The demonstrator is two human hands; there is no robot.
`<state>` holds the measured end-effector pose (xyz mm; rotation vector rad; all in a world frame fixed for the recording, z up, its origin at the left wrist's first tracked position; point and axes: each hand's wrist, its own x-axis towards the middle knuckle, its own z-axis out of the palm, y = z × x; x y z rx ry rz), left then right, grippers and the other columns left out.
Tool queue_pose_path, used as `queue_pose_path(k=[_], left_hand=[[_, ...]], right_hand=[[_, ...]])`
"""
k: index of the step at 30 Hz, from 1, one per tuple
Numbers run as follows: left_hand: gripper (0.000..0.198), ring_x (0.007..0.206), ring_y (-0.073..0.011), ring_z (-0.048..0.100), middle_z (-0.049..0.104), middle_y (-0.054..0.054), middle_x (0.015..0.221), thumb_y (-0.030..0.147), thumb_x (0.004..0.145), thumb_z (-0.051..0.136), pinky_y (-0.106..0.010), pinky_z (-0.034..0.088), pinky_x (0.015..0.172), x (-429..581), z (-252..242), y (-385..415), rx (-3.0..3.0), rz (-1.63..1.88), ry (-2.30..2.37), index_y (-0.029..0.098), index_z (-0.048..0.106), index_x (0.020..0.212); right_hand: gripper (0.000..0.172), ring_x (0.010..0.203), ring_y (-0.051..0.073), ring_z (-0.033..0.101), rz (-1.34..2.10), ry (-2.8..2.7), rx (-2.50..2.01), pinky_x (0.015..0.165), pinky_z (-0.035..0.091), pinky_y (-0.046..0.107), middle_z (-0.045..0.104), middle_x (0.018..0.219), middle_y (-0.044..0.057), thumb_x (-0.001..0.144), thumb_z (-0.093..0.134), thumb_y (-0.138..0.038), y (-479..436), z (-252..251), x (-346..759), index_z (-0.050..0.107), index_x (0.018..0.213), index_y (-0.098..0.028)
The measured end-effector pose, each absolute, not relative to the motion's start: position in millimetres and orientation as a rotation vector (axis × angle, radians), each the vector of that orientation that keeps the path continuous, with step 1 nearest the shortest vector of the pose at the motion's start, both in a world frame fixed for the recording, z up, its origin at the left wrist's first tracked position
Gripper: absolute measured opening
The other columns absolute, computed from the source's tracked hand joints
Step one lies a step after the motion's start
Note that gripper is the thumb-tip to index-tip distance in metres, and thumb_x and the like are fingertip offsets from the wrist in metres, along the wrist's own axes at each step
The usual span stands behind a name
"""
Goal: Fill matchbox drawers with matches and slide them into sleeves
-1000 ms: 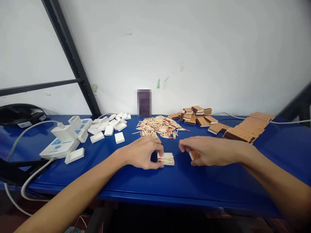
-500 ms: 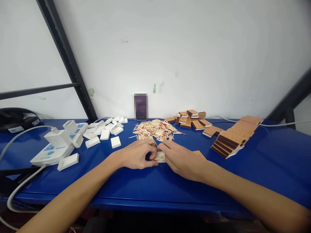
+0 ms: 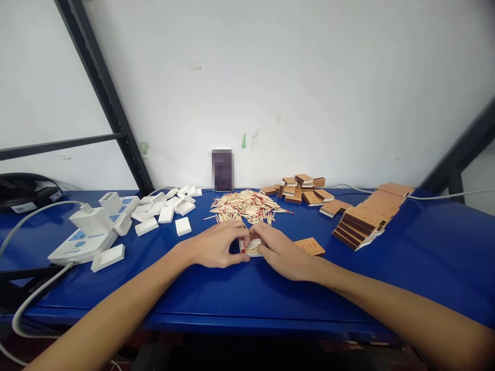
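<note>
Blue worktop [image 3: 216,293] below, the left hand [image 3: 220,246] pinches a tray [image 3: 254,244], seemingly steadying it. Opposite, whether the right hand [image 3: 286,252] grips is unclear.

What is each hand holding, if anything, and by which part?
The left hand pinches the white matchbox tray by its left end; the right hand is at its right end, its grip unclear.

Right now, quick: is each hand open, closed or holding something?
Left hand: closed on one end of the tray.
Right hand: bent at the tray's other end; its grip cannot be told.
</note>
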<state>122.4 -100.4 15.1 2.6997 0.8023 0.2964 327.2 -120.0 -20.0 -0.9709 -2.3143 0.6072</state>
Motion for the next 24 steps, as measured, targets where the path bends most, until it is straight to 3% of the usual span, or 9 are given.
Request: queue_pose_path(k=[10, 15, 20, 24], left_hand=[[0.02, 0.092, -0.019, 0.054, 0.056, -0.003, 0.095, 0.039, 0.084, 0.063, -0.031, 0.04, 0.083, 121, 14, -100, 2.665, 0.315, 0.77, 0.019, 0.062, 0.083], [0.029, 0.081, -0.0159, 0.054, 0.059, -0.001, 0.088, 0.044, 0.078, 0.069, -0.029, 0.04, 0.076, 120, 13, -96, 2.668, 0.398, 0.723, 0.018, 0.059, 0.086], [0.022, 0.069, -0.0128, 0.05, 0.057, 0.0, 0.076, 0.035, 0.094, 0.046, -0.026, 0.039, 0.066, 112, 11, -83, 2.66, 0.583, 0.84, 0.017, 0.057, 0.091], [0.015, 0.078, -0.0155, 0.053, 0.058, -0.001, 0.08, 0.023, 0.092, 0.043, -0.028, 0.04, 0.072, 108, 5, -74, 2.871, 0.566, 0.964, 0.018, 0.057, 0.091]], right_hand=[[0.019, 0.083, 0.017, 0.048, 0.737, -2.317, -0.979, 0.074, 0.037, 0.03, 0.054, 0.09, 0.003, 0.083, 0.039, -0.009, -114, -15, 332, 0.052, 0.091, -0.019], [0.014, 0.075, 0.015, 0.046, 0.723, -2.314, -0.994, 0.069, 0.035, 0.028, 0.052, 0.082, 0.0, 0.082, 0.042, -0.01, -113, -14, 332, 0.05, 0.087, -0.019], [0.014, 0.068, 0.014, 0.045, 0.636, -2.23, -1.012, 0.066, 0.035, 0.027, 0.05, 0.076, -0.002, 0.087, 0.039, -0.012, -106, -14, 335, 0.051, 0.089, -0.019], [0.022, 0.078, 0.016, 0.051, 0.415, -2.307, -0.973, 0.074, 0.039, 0.029, 0.055, 0.085, 0.002, 0.087, 0.038, -0.007, -97, -21, 339, 0.055, 0.096, -0.018]])
